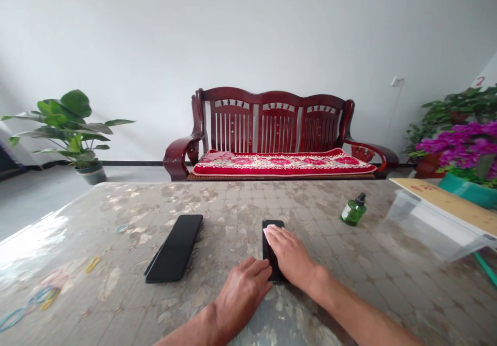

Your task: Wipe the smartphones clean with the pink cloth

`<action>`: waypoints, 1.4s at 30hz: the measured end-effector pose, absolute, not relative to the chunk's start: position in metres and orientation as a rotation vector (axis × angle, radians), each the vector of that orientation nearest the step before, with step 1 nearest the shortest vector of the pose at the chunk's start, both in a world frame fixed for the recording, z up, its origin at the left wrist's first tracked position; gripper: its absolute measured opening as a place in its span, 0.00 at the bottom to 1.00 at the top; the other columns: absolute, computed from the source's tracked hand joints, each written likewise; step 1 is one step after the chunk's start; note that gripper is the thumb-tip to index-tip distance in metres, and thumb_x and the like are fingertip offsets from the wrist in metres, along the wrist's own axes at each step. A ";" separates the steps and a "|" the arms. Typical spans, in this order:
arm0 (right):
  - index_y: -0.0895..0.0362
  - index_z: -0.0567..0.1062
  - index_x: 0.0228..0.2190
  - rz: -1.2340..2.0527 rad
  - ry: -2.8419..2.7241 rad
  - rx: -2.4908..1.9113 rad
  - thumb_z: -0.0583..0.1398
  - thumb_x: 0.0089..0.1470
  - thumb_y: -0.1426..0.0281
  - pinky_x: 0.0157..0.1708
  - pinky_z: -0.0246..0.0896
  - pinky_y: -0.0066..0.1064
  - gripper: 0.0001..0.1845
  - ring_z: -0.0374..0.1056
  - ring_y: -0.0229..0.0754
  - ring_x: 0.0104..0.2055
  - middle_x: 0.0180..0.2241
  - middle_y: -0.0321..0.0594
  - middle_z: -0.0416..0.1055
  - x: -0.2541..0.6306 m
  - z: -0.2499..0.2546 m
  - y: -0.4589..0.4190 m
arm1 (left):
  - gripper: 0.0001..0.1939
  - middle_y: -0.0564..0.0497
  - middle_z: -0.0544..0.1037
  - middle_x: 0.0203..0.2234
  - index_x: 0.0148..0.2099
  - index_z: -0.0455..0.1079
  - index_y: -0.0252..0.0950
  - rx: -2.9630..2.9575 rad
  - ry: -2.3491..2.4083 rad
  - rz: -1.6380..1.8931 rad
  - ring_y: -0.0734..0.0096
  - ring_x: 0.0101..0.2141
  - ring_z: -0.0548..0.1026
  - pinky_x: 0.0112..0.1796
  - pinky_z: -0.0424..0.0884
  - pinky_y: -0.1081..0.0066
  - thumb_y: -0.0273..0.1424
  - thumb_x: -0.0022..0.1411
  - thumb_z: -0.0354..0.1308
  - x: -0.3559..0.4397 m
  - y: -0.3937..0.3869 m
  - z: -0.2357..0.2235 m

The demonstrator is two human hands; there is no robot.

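Observation:
A black smartphone lies flat on the patterned table cover, its top end pointing away from me. My left hand has its fingers curled at the phone's lower left edge, gripping it there. Across the screen lies my right hand, pressing a small pink cloth onto the glass near the top; most of the cloth is hidden under the fingers. To the left rests a larger black smartphone, dark screen up, with another dark edge showing along its left side.
A small green bottle with a black cap stands right of my hands. Farther right is a clear plastic box beneath a tan board, beside purple flowers. Coloured bands lie at left. A wooden bench stands beyond the table.

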State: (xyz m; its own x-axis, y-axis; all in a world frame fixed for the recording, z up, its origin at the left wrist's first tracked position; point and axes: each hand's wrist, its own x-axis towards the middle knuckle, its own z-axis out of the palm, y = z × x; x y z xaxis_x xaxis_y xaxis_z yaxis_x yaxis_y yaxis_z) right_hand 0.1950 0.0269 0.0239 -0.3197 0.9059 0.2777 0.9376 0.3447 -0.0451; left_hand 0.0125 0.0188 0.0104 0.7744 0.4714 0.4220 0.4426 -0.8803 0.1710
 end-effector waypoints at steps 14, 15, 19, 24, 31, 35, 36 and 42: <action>0.62 0.68 0.58 -0.245 -2.368 -1.627 0.50 0.57 0.83 0.61 0.59 0.38 0.28 0.63 0.46 0.61 0.58 0.48 0.68 0.206 0.018 0.002 | 0.05 0.48 0.80 0.39 0.42 0.74 0.35 2.942 0.745 0.763 0.63 0.34 0.77 0.37 0.78 0.66 0.23 0.63 0.60 0.014 0.017 0.014; 0.62 0.69 0.58 -0.238 -2.357 -1.655 0.50 0.58 0.82 0.61 0.59 0.38 0.28 0.63 0.46 0.61 0.58 0.48 0.68 0.208 0.018 0.008 | 0.05 0.47 0.80 0.39 0.42 0.74 0.35 2.941 0.742 0.760 0.62 0.35 0.77 0.37 0.78 0.65 0.23 0.64 0.59 0.014 0.017 0.014; 0.65 0.69 0.57 -0.216 -2.309 -1.772 0.49 0.58 0.83 0.62 0.57 0.39 0.27 0.63 0.46 0.61 0.59 0.52 0.67 0.209 0.021 0.034 | 0.05 0.46 0.80 0.40 0.43 0.74 0.34 2.905 0.747 0.770 0.62 0.35 0.77 0.38 0.79 0.64 0.25 0.65 0.58 0.012 0.018 0.011; 0.65 0.70 0.57 -0.237 -2.298 -1.767 0.51 0.55 0.83 0.60 0.61 0.40 0.28 0.64 0.49 0.60 0.57 0.53 0.68 0.206 0.017 0.023 | 0.06 0.47 0.79 0.41 0.43 0.74 0.35 2.889 0.762 0.754 0.63 0.37 0.77 0.40 0.78 0.65 0.26 0.67 0.55 0.012 0.019 0.009; 0.63 0.67 0.59 -0.214 -2.388 -1.665 0.50 0.55 0.84 0.61 0.59 0.38 0.31 0.62 0.46 0.62 0.59 0.49 0.67 0.211 0.020 -0.009 | 0.06 0.46 0.79 0.41 0.43 0.73 0.34 2.925 0.749 0.734 0.61 0.37 0.77 0.40 0.78 0.63 0.23 0.63 0.59 0.013 0.017 0.012; 0.63 0.69 0.57 -0.164 -2.323 -1.745 0.49 0.56 0.84 0.63 0.56 0.39 0.29 0.62 0.45 0.61 0.59 0.50 0.67 0.213 0.026 0.015 | 0.06 0.46 0.79 0.41 0.43 0.73 0.34 2.971 0.747 0.708 0.62 0.37 0.77 0.40 0.78 0.64 0.23 0.65 0.57 0.012 0.015 0.015; 0.63 0.70 0.57 -0.153 -2.311 -1.758 0.48 0.57 0.84 0.63 0.56 0.38 0.28 0.62 0.45 0.61 0.59 0.51 0.67 0.213 0.026 0.021 | 0.06 0.46 0.79 0.41 0.42 0.73 0.34 2.978 0.743 0.702 0.62 0.37 0.77 0.40 0.78 0.64 0.23 0.66 0.56 0.012 0.015 0.016; 0.65 0.71 0.56 -0.133 -2.299 -1.724 0.49 0.56 0.84 0.62 0.58 0.38 0.27 0.64 0.45 0.60 0.57 0.51 0.69 0.210 0.024 0.020 | 0.07 0.46 0.79 0.41 0.42 0.73 0.34 3.001 0.737 0.702 0.64 0.37 0.76 0.40 0.77 0.66 0.24 0.69 0.53 0.012 0.017 0.015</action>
State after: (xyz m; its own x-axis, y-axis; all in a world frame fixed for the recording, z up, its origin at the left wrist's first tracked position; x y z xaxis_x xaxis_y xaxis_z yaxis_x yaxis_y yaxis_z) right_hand 0.2098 0.0200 0.0244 -0.2592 0.9292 0.2636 0.9534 0.2898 -0.0841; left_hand 0.0117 0.0169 0.0147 0.7935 0.4347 0.4259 0.4466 -0.8914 0.0776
